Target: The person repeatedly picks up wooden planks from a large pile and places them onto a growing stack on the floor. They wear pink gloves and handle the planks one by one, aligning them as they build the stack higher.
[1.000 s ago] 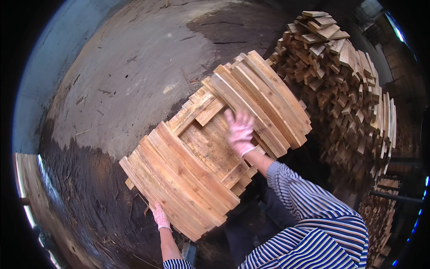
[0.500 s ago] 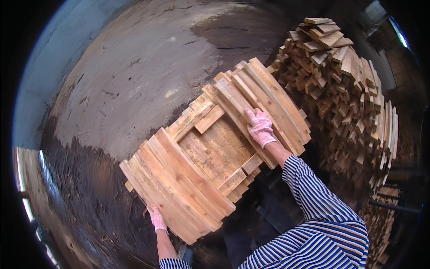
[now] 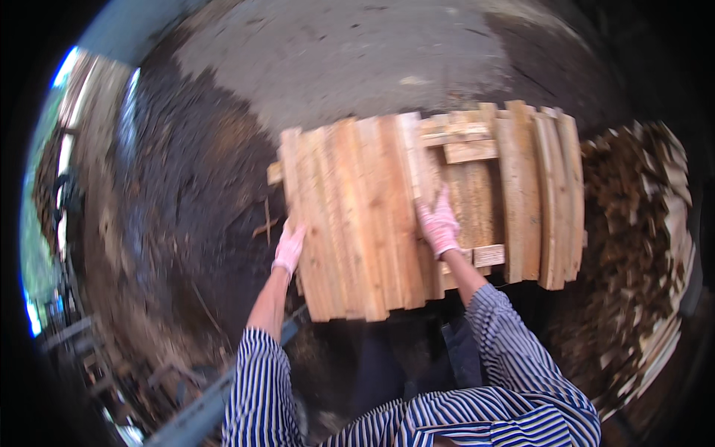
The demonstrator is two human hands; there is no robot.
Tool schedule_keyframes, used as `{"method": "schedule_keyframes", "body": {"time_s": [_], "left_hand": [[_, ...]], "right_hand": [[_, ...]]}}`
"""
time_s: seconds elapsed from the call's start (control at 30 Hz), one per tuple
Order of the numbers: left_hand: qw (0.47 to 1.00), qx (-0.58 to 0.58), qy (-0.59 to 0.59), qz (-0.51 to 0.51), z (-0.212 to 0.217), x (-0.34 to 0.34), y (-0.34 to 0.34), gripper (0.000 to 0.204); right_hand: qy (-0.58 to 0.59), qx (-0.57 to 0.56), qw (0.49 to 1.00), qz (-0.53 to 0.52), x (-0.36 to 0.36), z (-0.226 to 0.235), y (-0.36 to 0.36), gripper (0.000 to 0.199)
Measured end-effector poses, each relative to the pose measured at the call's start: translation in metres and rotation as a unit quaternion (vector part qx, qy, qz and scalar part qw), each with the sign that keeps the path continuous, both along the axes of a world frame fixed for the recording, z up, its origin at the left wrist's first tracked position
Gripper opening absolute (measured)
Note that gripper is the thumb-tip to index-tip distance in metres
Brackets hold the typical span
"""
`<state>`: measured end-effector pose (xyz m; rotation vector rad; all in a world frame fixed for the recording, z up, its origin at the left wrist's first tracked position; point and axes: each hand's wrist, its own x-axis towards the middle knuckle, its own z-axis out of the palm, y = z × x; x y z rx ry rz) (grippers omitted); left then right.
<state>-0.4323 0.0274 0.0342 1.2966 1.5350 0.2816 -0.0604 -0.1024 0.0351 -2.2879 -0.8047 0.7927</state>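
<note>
A stack of light wooden boards [image 3: 357, 216] lies in front of me, its top layer laid side by side in two groups. At the left group's outer edge is my left hand [image 3: 289, 246], in a pink-and-white glove, its fingers against the edge board. My right hand [image 3: 439, 223], gloved alike, grips that group's right edge, with thumb and fingers apart around it. Between the groups a gap shows a lower layer of boards [image 3: 473, 186] and short wood pieces [image 3: 471, 152]. The right group of boards [image 3: 544, 197] is untouched.
A large heap of loose wood pieces [image 3: 633, 246] stands at the right. Behind the stack spreads a grey concrete floor [image 3: 335, 59]; dark, littered ground [image 3: 201, 179] lies left. A blue-grey bar [image 3: 197, 417] runs along the lower left.
My view has turned, so the stack now looks straighter. My right hand has left the right group of boards and moved left to the left group's edge. My left hand stays at the left edge.
</note>
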Motion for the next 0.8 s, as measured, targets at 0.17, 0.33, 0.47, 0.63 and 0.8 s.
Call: {"method": "schedule_keyframes", "body": {"time_s": [0.17,0.33,0.47,0.63,0.8], "left_hand": [[0.996,-0.028,0.066,-0.049,0.004,-0.021,0.050,0.077],[0.956,-0.158,-0.246,0.008,-0.029,-0.014,0.057,0.048],[0.943,-0.219,-0.236,0.087,-0.044,-0.015,0.063,0.044],[0.979,-0.129,-0.157,0.020,-0.014,-0.014,0.062,0.038],[0.984,-0.174,-0.047,0.009,0.025,-0.016,0.055,0.073]], "right_hand": [[-0.002,-0.046,0.998,0.048,0.024,0.008,-0.015,0.089],[0.102,-0.014,0.995,0.013,0.025,0.010,-0.016,0.080],[-0.113,-0.106,0.970,0.190,0.005,-0.031,-0.022,0.063],[-0.050,-0.043,0.976,0.206,-0.004,-0.058,-0.019,0.063],[0.169,-0.008,0.986,0.014,0.002,-0.050,-0.011,0.086]]}}
